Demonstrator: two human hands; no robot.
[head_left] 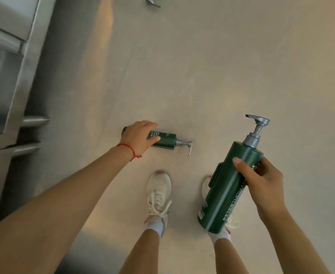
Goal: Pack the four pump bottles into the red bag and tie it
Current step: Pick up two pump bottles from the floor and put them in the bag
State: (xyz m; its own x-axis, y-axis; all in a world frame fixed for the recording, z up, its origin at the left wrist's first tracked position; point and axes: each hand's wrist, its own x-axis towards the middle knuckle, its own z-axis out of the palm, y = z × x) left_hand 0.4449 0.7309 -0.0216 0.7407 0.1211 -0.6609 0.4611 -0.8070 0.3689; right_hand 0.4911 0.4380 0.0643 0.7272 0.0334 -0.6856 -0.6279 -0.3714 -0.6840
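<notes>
Head view looks straight down at a green pump bottle point(163, 140) lying on its side on the floor point(222, 66), long axis running left to right, pump head pointing right. Her left hand point(138, 136) is on its base end, fingers point(152, 139) curling over the body. Her right hand point(261, 181) grips a second, larger-looking pump bottle point(228, 186) held up, pump tilted away. White sneakers point(158, 191) stand just below. No red bag shows.

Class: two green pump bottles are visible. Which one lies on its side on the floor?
The smaller green pump bottle under the left hand; the larger green pump bottle is held up by the right hand.
</notes>
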